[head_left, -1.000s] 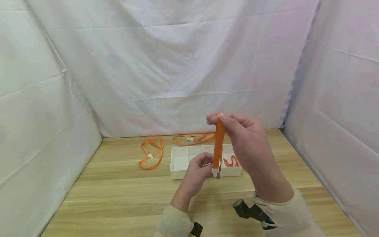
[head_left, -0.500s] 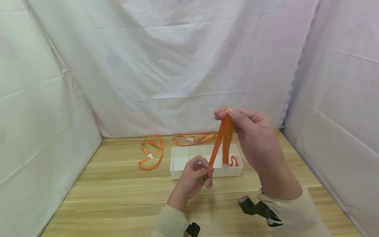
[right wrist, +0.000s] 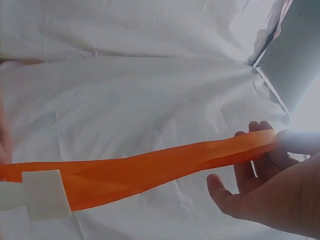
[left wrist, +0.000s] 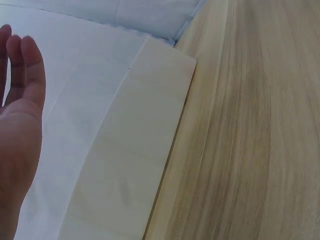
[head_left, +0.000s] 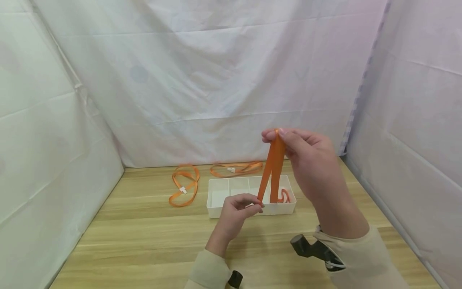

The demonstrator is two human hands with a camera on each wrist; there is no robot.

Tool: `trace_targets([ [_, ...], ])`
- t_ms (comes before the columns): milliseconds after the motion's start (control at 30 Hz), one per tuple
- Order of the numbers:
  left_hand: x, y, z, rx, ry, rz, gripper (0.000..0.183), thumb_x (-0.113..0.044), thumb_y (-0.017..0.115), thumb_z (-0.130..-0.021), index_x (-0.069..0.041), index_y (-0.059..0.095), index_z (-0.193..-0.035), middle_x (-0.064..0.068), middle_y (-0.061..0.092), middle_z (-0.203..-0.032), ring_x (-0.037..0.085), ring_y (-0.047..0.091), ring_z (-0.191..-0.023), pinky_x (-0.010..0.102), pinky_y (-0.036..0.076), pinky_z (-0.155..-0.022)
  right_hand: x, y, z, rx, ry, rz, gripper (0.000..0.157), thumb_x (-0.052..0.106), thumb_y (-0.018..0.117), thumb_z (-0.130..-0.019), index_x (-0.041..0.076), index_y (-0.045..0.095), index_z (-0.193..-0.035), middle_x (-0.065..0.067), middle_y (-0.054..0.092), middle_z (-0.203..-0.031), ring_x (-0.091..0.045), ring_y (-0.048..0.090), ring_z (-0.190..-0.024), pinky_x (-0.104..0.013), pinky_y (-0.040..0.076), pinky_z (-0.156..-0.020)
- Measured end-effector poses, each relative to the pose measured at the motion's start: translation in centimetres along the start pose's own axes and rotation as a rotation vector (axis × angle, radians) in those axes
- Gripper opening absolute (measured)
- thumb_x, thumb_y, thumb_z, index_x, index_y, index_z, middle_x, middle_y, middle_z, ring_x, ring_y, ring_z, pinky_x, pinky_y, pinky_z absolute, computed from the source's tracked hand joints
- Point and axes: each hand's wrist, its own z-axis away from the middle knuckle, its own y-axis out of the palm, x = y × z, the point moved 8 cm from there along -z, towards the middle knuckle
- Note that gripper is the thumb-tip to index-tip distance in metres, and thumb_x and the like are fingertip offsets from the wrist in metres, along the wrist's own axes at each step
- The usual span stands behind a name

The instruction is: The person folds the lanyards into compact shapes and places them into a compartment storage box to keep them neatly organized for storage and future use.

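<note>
An orange lanyard (head_left: pixel 277 168), doubled over, hangs from my raised right hand (head_left: pixel 312 164), pinched at its top between thumb and fingers. Lower down, my left hand (head_left: pixel 234 212) pinches the end of one strand between thumb and forefinger. The other strand hangs slightly apart, to the right. A white buckle (right wrist: pixel 47 195) sits at the lanyard's lower end in the right wrist view. Behind the hands stands a white divided box (head_left: pixel 215 212), with an orange strap (head_left: pixel 286 196) inside its rightmost compartment. The left wrist view catches only part of the left hand (left wrist: pixel 22 110), not the lanyard.
Two more orange lanyards with white buckles lie on the wooden table (head_left: pixel 144 237): a twisted one (head_left: pixel 196 176) left of the box, and a looped one (head_left: pixel 252 165) behind it. White cloth (head_left: pixel 216 80) encloses the back and sides.
Earlier the strands hung together with the left hand at the buckle. The left hand then drew one strand leftward, apart from the other. The right hand moved slightly up and right.
</note>
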Motion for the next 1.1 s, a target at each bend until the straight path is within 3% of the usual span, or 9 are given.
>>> trace_targets([
  [67, -0.1, -0.2, 0.0, -0.039, -0.003, -0.067, 0.009, -0.009, 0.071, -0.101, -0.002, 0.078, -0.103, -0.011, 0.079, -0.093, 0.007, 0.073, -0.087, 0.029, 0.062, -0.093, 0.0, 0.0, 0.0, 0.002, -0.001, -0.009, 0.027, 0.020, 0.062, -0.109, 0.001, 0.080, -0.108, -0.002, 0.082, -0.102, -0.028, 0.071, -0.121, -0.029, 0.049, -0.115],
  [133, -0.4, -0.2, 0.0, -0.057, 0.012, -0.109, 0.020, -0.011, 0.068, -0.104, 0.008, 0.073, -0.107, -0.011, 0.078, -0.093, 0.007, 0.072, -0.086, 0.031, 0.061, -0.095, -0.1, 0.0, -0.1, 0.002, 0.001, -0.021, 0.026, 0.020, 0.063, -0.109, 0.000, 0.080, -0.107, -0.002, 0.082, -0.101, -0.027, 0.072, -0.120, -0.029, 0.050, -0.115],
  [233, -0.7, -0.1, -0.1, -0.093, 0.030, -0.115, 0.028, -0.013, 0.065, -0.107, 0.015, 0.068, -0.110, -0.011, 0.077, -0.092, 0.006, 0.071, -0.084, 0.030, 0.062, -0.094, 0.0, 0.0, -0.2, 0.007, -0.004, -0.035, 0.026, 0.019, 0.062, -0.109, 0.000, 0.081, -0.107, -0.002, 0.082, -0.100, -0.027, 0.072, -0.119, -0.030, 0.050, -0.115],
  [400, -0.9, -0.1, -0.1, -0.196, 0.088, 0.148, 0.018, -0.013, 0.062, -0.108, -0.006, 0.076, -0.099, -0.005, 0.074, -0.088, 0.008, 0.070, -0.081, 0.024, 0.063, -0.083, 0.6, -0.2, -0.5, -0.002, -0.019, -0.059, 0.027, 0.021, 0.063, -0.109, 0.000, 0.081, -0.105, -0.003, 0.082, -0.100, -0.028, 0.073, -0.117, -0.031, 0.050, -0.116],
  [500, -1.2, 0.0, 0.0, -0.183, 0.136, 0.241, 0.018, -0.015, 0.066, -0.107, -0.018, 0.079, -0.095, -0.005, 0.076, -0.088, 0.008, 0.071, -0.083, 0.023, 0.063, -0.083, 1.0, -0.4, -0.6, -0.017, -0.024, -0.073, 0.029, 0.022, 0.065, -0.108, -0.002, 0.081, -0.106, -0.005, 0.082, -0.101, -0.029, 0.073, -0.117, -0.031, 0.051, -0.116],
  [667, -1.1, 0.4, 0.3, -0.131, 0.117, 0.191, 0.015, -0.010, 0.073, -0.102, -0.021, 0.081, -0.097, -0.007, 0.080, -0.092, 0.007, 0.075, -0.084, 0.026, 0.063, -0.093, 1.1, -0.4, -0.8, -0.015, -0.029, -0.095, 0.026, 0.020, 0.066, -0.107, 0.000, 0.082, -0.105, -0.003, 0.083, -0.099, -0.027, 0.076, -0.111, -0.031, 0.054, -0.110],
  [867, -1.0, -0.2, 0.2, -0.267, 0.096, 0.097, 0.018, -0.010, 0.068, -0.104, -0.021, 0.081, -0.097, -0.007, 0.079, -0.097, 0.008, 0.074, -0.092, 0.031, 0.061, -0.100, 1.0, -0.2, -1.0, -0.002, -0.044, -0.110, 0.025, 0.017, 0.065, -0.108, 0.001, 0.083, -0.102, -0.002, 0.083, -0.098, -0.025, 0.076, -0.107, -0.033, 0.056, -0.108],
  [967, -1.0, -0.5, 0.2, -0.335, 0.109, 0.089, 0.012, -0.008, 0.072, -0.101, -0.015, 0.080, -0.096, -0.006, 0.077, -0.094, 0.009, 0.074, -0.088, 0.030, 0.061, -0.096, 1.0, 0.0, -1.1, 0.004, -0.055, -0.117, 0.024, 0.016, 0.064, -0.108, 0.001, 0.083, -0.102, -0.003, 0.082, -0.098, -0.025, 0.076, -0.107, -0.033, 0.056, -0.108],
  [1100, -1.0, -0.3, 0.3, -0.339, 0.126, 0.072, 0.007, -0.002, 0.075, -0.096, -0.005, 0.071, -0.101, -0.007, 0.074, -0.093, 0.008, 0.072, -0.084, 0.025, 0.061, -0.086, 0.9, 0.2, -1.2, 0.010, -0.052, -0.127, 0.023, 0.015, 0.065, -0.107, 0.001, 0.082, -0.104, -0.003, 0.082, -0.098, -0.025, 0.076, -0.107, -0.032, 0.056, -0.108],
])
